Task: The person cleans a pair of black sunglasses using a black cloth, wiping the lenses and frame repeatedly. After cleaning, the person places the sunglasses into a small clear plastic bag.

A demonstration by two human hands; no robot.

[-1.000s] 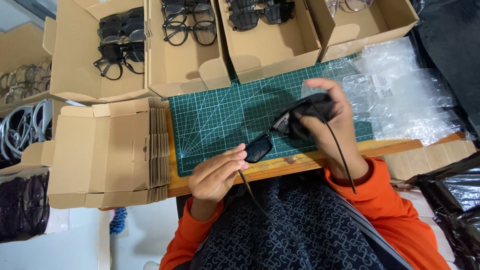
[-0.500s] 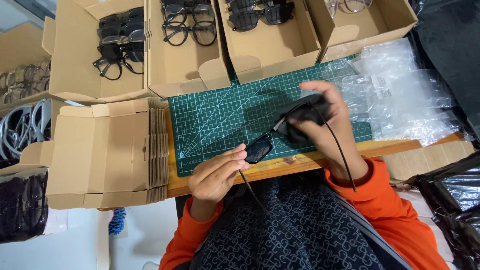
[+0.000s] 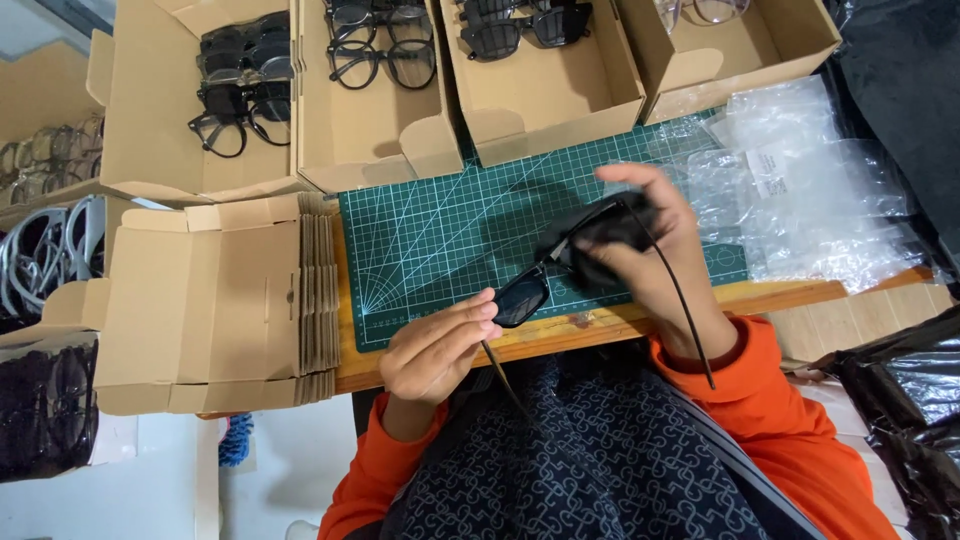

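A pair of black sunglasses (image 3: 535, 285) with dark lenses is held in the air above the near edge of a green cutting mat (image 3: 450, 230), its thin temple arms unfolded and pointing back toward the person. A black cloth (image 3: 600, 235) is wrapped over one lens.

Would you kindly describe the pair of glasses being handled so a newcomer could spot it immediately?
Start at the green cutting mat. Over its near edge, the left hand and right hand hold dark sunglasses, with a black cloth on one lens. Every other pair lies in cardboard boxes.
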